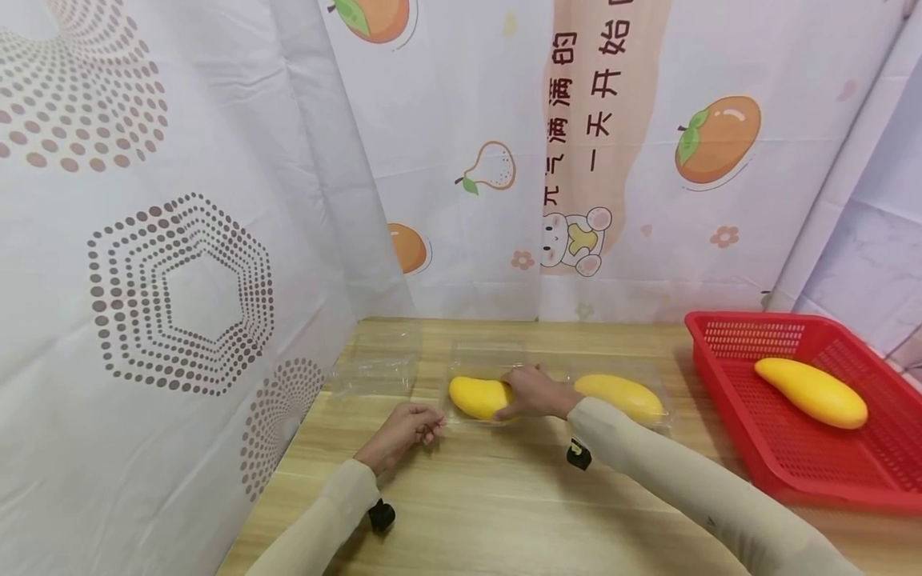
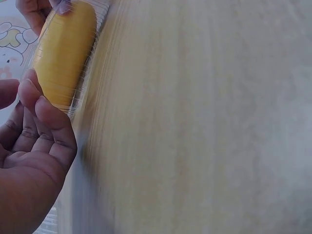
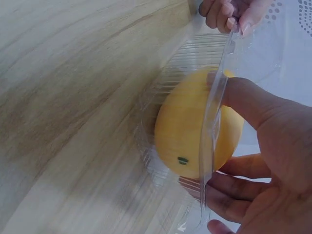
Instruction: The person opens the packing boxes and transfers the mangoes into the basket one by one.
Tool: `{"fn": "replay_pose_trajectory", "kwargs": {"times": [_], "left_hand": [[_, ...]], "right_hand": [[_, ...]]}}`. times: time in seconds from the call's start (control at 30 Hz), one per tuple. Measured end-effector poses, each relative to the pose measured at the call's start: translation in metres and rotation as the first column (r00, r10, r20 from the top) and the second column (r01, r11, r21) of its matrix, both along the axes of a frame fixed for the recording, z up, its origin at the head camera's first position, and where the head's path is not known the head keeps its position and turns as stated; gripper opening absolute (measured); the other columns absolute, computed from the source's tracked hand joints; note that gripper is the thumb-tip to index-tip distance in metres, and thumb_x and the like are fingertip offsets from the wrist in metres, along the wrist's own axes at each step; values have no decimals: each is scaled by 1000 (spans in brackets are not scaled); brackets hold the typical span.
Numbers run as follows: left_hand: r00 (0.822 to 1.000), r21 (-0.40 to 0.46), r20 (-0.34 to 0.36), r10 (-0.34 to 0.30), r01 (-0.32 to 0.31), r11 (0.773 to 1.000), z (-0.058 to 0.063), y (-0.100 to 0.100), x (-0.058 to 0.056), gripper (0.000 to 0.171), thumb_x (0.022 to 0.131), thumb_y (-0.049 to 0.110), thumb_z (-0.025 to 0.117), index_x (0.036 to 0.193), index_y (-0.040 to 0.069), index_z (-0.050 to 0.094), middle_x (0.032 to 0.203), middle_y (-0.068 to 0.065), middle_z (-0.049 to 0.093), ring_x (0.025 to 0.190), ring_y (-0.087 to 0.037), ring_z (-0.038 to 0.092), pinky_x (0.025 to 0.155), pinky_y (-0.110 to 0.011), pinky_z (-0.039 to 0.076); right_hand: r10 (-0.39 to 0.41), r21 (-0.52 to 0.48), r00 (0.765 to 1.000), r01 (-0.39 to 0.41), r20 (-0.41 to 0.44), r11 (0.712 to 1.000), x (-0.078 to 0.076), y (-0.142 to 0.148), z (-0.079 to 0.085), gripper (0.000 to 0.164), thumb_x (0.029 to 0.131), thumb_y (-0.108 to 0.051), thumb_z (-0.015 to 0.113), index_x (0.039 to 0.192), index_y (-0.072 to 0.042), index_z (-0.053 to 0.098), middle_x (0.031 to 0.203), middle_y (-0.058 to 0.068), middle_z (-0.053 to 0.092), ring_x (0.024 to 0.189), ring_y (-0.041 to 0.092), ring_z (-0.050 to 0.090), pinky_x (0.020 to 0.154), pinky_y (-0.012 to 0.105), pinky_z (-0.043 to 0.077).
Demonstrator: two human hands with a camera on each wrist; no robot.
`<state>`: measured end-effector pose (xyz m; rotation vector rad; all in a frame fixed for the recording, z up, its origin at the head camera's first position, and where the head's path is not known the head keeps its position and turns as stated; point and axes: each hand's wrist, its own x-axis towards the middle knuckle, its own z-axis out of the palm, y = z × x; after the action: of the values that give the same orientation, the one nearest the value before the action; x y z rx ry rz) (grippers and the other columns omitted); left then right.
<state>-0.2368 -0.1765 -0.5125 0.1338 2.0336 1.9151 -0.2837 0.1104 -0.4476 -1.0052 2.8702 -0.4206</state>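
Note:
A yellow mango (image 1: 471,396) with a small dark green stem mark lies inside a clear plastic box (image 3: 168,63). My right hand (image 1: 536,392) reaches over the box rim and grips the mango, thumb on one side and fingers on the other, as the right wrist view shows. At the box's near left corner, my left hand (image 1: 410,432) pinches the rim between thumb and fingertips. Just right of this box is a second clear box (image 1: 664,392) holding another yellow mango (image 1: 619,396), partly behind my right forearm.
An open clear plastic box (image 1: 374,374) stands at the left, close to the hanging curtain (image 1: 302,240). On the right a red plastic basket (image 1: 745,436) holds one more yellow mango (image 1: 810,392). Everything stands on a wood-grain table (image 1: 497,504), with a printed curtain behind.

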Motion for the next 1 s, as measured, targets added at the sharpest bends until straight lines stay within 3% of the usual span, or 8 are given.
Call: {"fn": "replay_pose_trajectory", "kwargs": {"times": [0.23,0.47,0.73,1.0], "left_hand": [[1000,-11,-4,1,-1,1000,3,1,-1,27,102,15,63,106,-12,68,91,-12,68,72,-11,58,63,-21,50],[1000,-5,-1,-2,2,1000,2,3,-2,28,102,14,64,105,-13,68,89,-11,68,72,-10,57,63,-21,50],[1000,-5,-8,1,-1,1000,3,2,-1,28,102,15,64,105,-13,68,90,-12,69,71,-10,58,62,-20,50],[1000,-22,-21,0,-1,1000,0,-1,-1,33,103,16,63,110,-16,67,92,-13,69,72,-10,59,63,-20,51]], "right_hand": [[-18,-45,1000,18,14,999,0,2,1,55,77,-43,90,112,-4,74,93,-2,69,80,15,52,84,51,36],[-40,-76,999,37,-30,996,1,2,-1,51,75,-37,91,110,-5,74,88,-5,66,78,14,52,83,50,39],[-73,-101,996,68,-47,993,2,4,3,65,75,-35,91,125,1,69,97,3,64,78,15,54,66,30,49],[-60,-144,995,48,-82,988,2,10,10,66,74,-32,92,127,1,68,111,11,67,88,17,58,73,32,53]]}}
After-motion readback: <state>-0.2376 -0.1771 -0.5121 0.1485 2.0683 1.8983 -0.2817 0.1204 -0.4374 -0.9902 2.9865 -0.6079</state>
